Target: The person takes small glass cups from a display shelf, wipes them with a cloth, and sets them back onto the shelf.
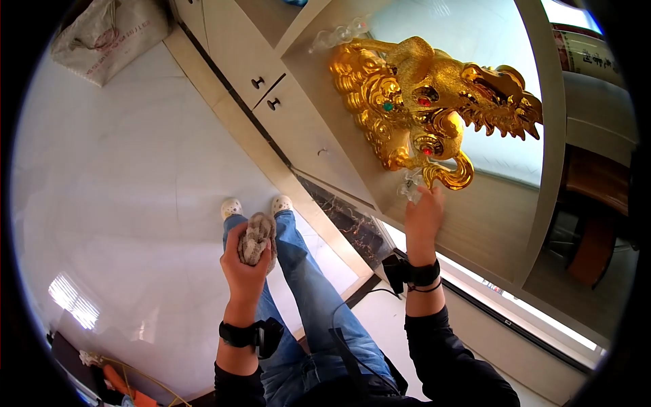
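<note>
My left hand is closed around a bunched-up grey-brown rag, held out over my legs and the floor. Inside the shelf opening, my right hand pinches a small clear glass ornament, its exact shape hard to make out. Right beside those fingers is the curled end of a large shiny gold figurine. This figurine has red and green stones and fills much of the shelf.
Another clear ornament stands at the figurine's far end. Below the shelf are pale cabinet doors with dark knobs. A printed bag lies on the glossy floor. To the right, another compartment holds a brown wooden object.
</note>
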Action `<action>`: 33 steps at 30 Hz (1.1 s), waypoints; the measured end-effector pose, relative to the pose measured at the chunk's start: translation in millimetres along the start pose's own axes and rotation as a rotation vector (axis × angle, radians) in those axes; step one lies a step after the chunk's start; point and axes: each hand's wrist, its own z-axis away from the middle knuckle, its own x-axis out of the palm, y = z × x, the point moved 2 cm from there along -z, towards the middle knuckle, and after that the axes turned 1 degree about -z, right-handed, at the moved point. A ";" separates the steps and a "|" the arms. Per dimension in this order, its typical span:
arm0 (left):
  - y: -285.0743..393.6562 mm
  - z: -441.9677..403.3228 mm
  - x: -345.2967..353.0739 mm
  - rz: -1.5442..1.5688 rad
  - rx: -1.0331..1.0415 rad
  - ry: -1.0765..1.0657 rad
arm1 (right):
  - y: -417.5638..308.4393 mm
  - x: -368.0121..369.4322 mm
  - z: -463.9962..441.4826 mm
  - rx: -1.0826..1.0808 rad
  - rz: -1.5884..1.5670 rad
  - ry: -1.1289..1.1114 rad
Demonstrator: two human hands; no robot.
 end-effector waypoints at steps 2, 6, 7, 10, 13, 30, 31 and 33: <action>3.7 0.1 0.3 -0.018 0.031 -0.006 | 2.2 8.0 -0.9 0.009 0.023 -0.027; 4.3 0.4 0.6 -0.018 0.040 -0.015 | 5.1 19.5 -1.5 0.002 0.022 -0.027; 4.2 0.6 0.5 -0.017 0.040 -0.021 | 4.5 19.6 -1.7 0.002 0.020 -0.027; 3.9 1.2 0.4 -0.019 0.041 -0.031 | 6.3 19.8 -2.0 0.028 -0.015 -0.025; 3.8 2.2 1.3 -0.017 0.032 -0.032 | 8.6 20.3 -1.7 0.045 -0.028 0.002; -2.9 7.9 -1.8 -0.002 0.078 -0.038 | 3.6 14.3 2.5 -0.018 0.002 0.007; -2.3 7.7 -3.3 -0.001 0.080 -0.039 | -3.5 1.8 7.5 -0.019 0.004 0.009; -1.7 7.1 -7.0 0.004 0.086 -0.041 | -21.4 -25.8 28.2 -0.064 -0.090 0.028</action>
